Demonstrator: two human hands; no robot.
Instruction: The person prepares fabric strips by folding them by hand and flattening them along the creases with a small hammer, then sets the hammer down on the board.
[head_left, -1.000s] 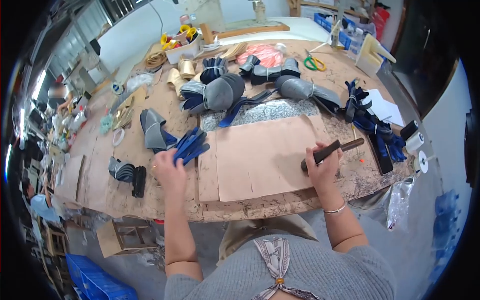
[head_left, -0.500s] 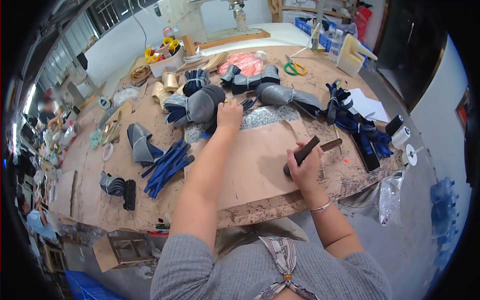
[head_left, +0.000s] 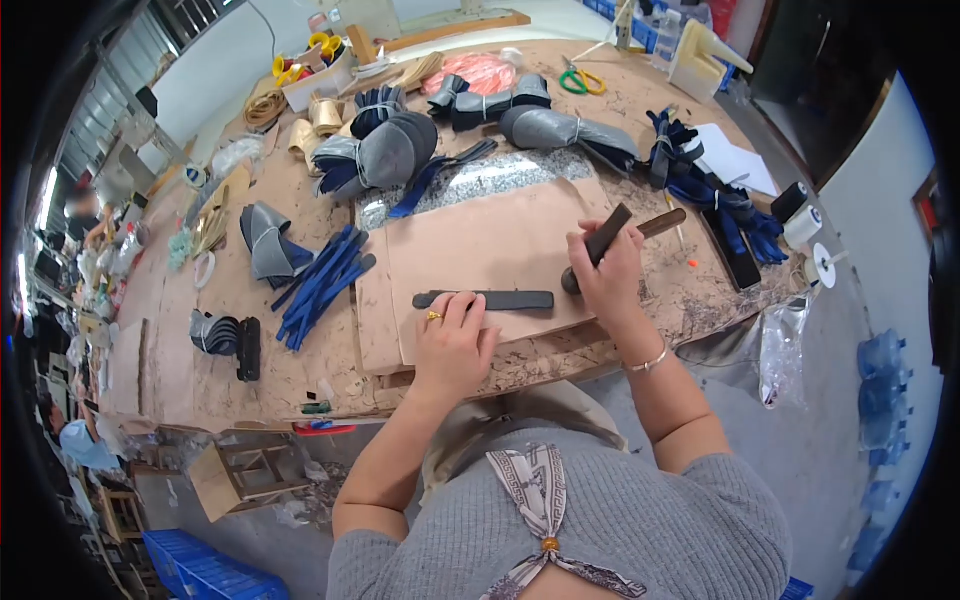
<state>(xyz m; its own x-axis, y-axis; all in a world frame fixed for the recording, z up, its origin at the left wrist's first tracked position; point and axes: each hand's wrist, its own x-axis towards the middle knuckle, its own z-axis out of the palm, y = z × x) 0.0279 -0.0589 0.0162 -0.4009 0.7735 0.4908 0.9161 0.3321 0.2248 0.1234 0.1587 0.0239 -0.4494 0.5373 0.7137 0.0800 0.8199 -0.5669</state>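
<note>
A dark grey strip [head_left: 520, 300] lies flat, left to right, on the tan sheet [head_left: 470, 250] in front of me. My left hand [head_left: 455, 340] rests at its left half, fingertips laid over the strip and the thumb apart. My right hand [head_left: 610, 265] is closed around a hammer near its head. The hammer's dark head [head_left: 612, 225] slants through the grip, round face low on the left, and its wooden handle [head_left: 662, 222] points up to the right. Beyond the sheet, a few blue-and-grey strips [head_left: 440, 175] lie by a speckled stone slab [head_left: 520, 172].
Tied grey bundles [head_left: 395, 150] stand behind the slab. Loose blue strips [head_left: 320, 285] and another bundle [head_left: 270, 245] are at the left. Green-and-yellow scissors [head_left: 582, 80] lie at the back. To the right are a phone [head_left: 732, 250] and thread spools [head_left: 800, 228].
My left hand has come back from the far strips to the tan sheet, where a dark grey strip now lies under its fingers. The right hand still grips the hammer. The view has tilted down.
</note>
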